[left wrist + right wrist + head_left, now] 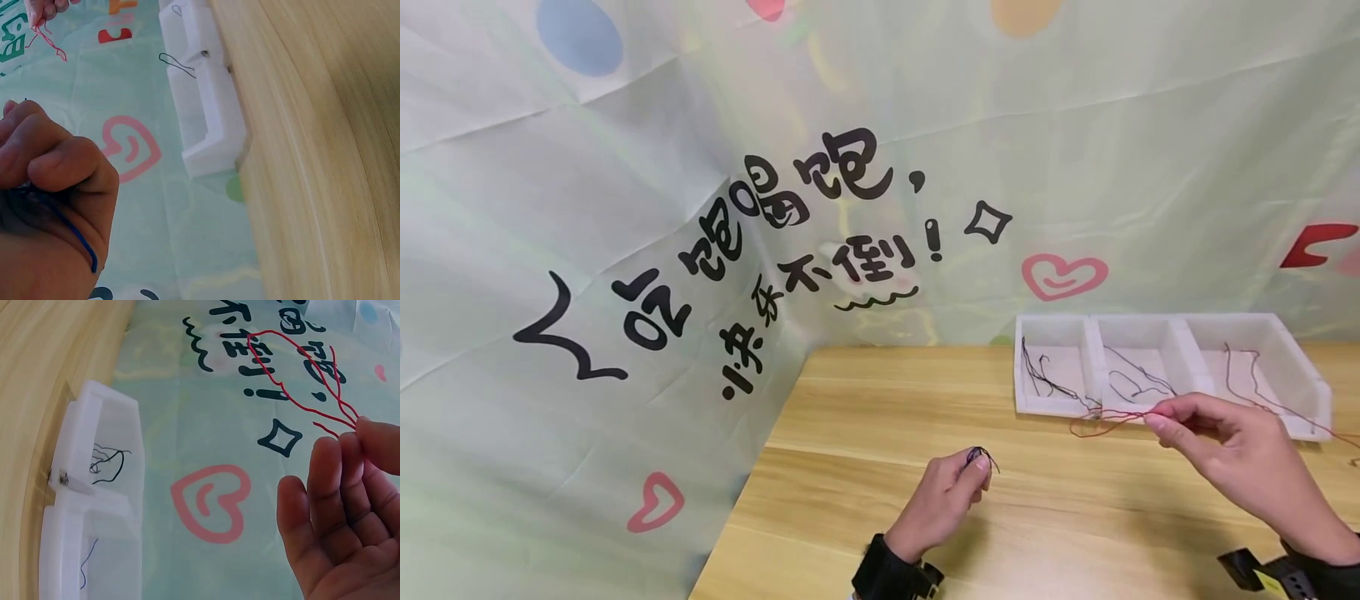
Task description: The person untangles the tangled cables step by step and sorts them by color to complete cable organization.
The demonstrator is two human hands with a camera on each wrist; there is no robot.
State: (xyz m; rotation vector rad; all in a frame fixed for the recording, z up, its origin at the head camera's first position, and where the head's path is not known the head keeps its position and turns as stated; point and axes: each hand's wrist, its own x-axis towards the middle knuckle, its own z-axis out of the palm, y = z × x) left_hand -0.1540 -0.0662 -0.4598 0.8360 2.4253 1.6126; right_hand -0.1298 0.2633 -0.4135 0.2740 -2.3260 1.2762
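Note:
My right hand (1240,454) pinches red thread (1108,425) between thumb and fingertips in front of the white tray. In the right wrist view the red thread (269,372) hangs out in a loop with loose ends. Lower over the table, my left hand (943,500) grips a small bundle of dark thread (977,454), its fingers curled round it. A blue strand (78,234) shows against the palm in the left wrist view; the rest is hidden. The white three-part tray (1172,417) holds black threads (1037,379) at left, dark thin threads (1138,379) in the middle and red thread (1255,375) at right.
The tray stands at the back of the wooden table (850,467), close to a printed cloth backdrop (1150,167). Another stretch of red thread (1311,421) crosses the tray's front right wall towards the right. The backdrop also borders the table's left side.

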